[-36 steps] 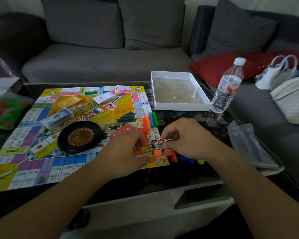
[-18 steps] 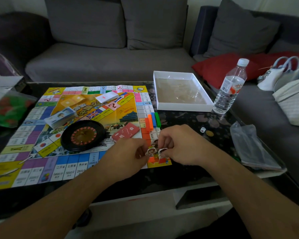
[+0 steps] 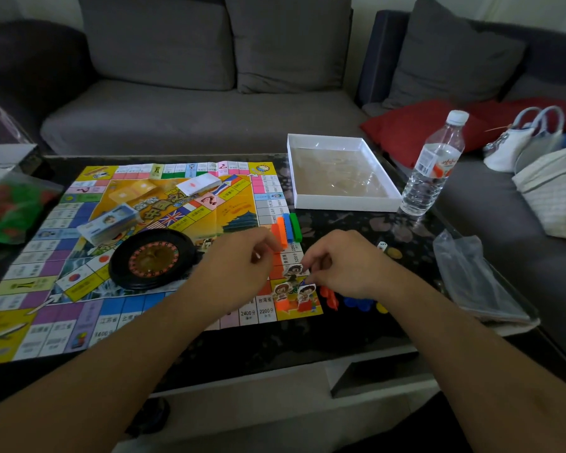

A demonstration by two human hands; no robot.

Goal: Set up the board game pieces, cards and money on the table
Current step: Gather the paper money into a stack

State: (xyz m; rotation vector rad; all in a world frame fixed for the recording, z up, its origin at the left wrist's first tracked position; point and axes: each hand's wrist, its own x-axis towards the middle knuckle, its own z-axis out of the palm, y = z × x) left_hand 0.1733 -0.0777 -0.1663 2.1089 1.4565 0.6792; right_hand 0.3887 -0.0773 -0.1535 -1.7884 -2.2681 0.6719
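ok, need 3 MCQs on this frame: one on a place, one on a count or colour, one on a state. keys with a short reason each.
1. Where does the water bottle stand?
A. on the game board
B. just right of the white tray
C. inside the tray

2. How many character pawns stand on the board's near right corner?
A. two
B. none
C. five

3. What is the right hand doing?
A. lying flat on the table
B. gripping the bottle
C. pinching a character pawn

Key:
1 B, the bottle is on the dark table by the tray's right edge.
2 A, two pawns stand there on orange bases.
3 C, its fingers curl onto the cutout, above the two standing ones.
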